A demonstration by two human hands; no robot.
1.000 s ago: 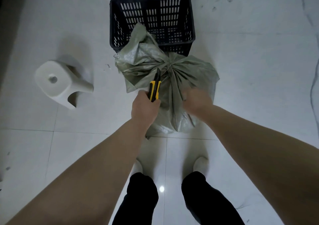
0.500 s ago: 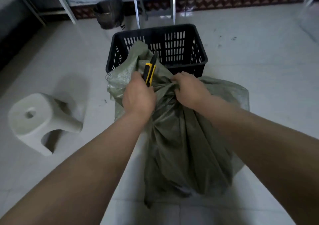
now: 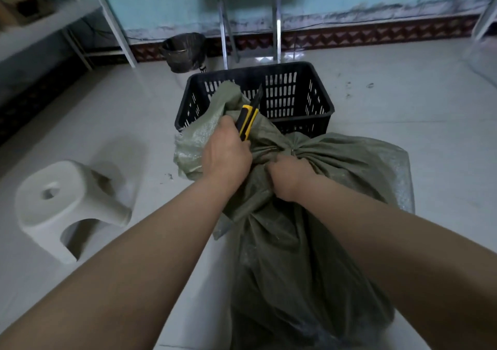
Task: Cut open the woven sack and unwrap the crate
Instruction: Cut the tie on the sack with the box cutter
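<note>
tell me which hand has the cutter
The left hand: it grips the yellow utility knife, blade pointing up. The right hand only clutches the gathered neck of the woven sack.

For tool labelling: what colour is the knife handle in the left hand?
The knife handle is yellow and black; head view.

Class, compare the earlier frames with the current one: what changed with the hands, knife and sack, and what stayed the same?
The right hand moved up the woven sack and now grips bunched fabric beside the tied neck. The left hand lifted the utility knife away from the neck, blade now over the black crate. Unchanged: knife held, sack tied, stool in place.
</note>
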